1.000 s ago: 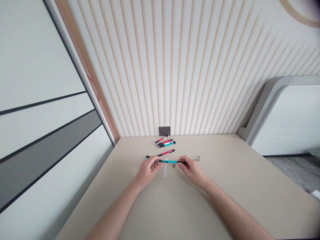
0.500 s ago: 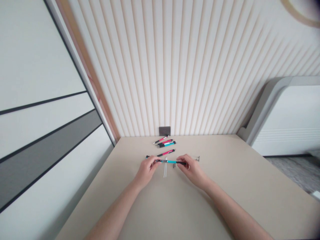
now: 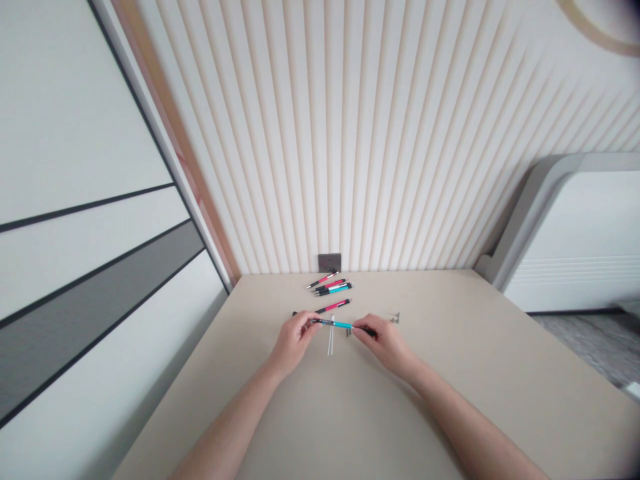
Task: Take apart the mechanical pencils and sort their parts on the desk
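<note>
Both hands hold a blue and black ballpoint pen (image 3: 343, 325) level above the table. My left hand (image 3: 291, 341) pinches its dark clip end between thumb and fingers. At the other end, my right hand (image 3: 384, 340) is closed on the black grip part. A thin pale bit shows where the blue barrel meets the right fingertips. Beneath the pen lie thin white sticks (image 3: 331, 343), possibly refills. Small dark pieces (image 3: 349, 333) lie just left of my right hand. Behind the hands rests a pink and black pen (image 3: 335, 306), its left end partly hidden by my left fingers.
Several pink or blue pens (image 3: 336, 289) lie near the wall on the beige table (image 3: 320, 420). Small metallic pieces (image 3: 395, 318) sit beyond my right hand. A dark wall socket (image 3: 329, 263) is at the table's back edge. A white cabinet (image 3: 100, 373) stands left.
My right hand has shifted and turned slightly on the pen's black end, covering more of it. The left hand stays in place, and the pen tilts a little lower on the right.
</note>
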`<action>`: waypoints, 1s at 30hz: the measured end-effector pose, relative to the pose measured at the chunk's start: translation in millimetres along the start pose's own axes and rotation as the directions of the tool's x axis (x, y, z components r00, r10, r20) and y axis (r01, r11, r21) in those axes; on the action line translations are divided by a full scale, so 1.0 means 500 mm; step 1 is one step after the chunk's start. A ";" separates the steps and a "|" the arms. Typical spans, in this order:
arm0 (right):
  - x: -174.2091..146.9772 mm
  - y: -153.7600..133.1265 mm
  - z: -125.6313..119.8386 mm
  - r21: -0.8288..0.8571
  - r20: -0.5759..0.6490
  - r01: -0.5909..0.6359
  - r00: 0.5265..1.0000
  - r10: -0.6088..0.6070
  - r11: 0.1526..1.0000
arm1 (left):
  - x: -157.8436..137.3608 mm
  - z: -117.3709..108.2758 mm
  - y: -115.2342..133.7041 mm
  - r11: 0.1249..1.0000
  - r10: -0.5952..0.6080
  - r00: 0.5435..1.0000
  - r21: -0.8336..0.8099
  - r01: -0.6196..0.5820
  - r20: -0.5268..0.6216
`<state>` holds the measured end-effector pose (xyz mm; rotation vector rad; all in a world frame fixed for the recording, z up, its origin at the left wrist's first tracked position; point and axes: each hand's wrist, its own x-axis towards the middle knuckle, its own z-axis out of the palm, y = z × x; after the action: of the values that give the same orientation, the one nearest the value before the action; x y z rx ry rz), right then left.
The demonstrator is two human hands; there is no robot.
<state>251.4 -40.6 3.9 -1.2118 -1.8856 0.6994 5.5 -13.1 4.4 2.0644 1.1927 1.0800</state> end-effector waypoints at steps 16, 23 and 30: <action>-0.005 0.010 -0.029 -0.176 0.021 -0.074 0.997 0.079 0.982 | 0.004 -0.008 -0.015 0.970 -0.163 0.969 -0.212 0.122 -0.185; -0.024 0.000 -0.021 -0.240 0.323 0.177 0.942 -0.093 0.954 | 0.003 -0.008 -0.008 0.979 -0.150 0.973 -0.164 0.121 -0.175; -0.021 0.001 -0.017 -0.261 0.308 0.151 0.949 -0.066 0.953 | 0.000 -0.005 0.004 0.993 -0.097 0.990 -0.075 0.090 -0.100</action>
<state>261.6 -49.7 4.9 -1.2135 -2.3493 0.5903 4.3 -13.8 7.6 1.9000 1.2695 1.1795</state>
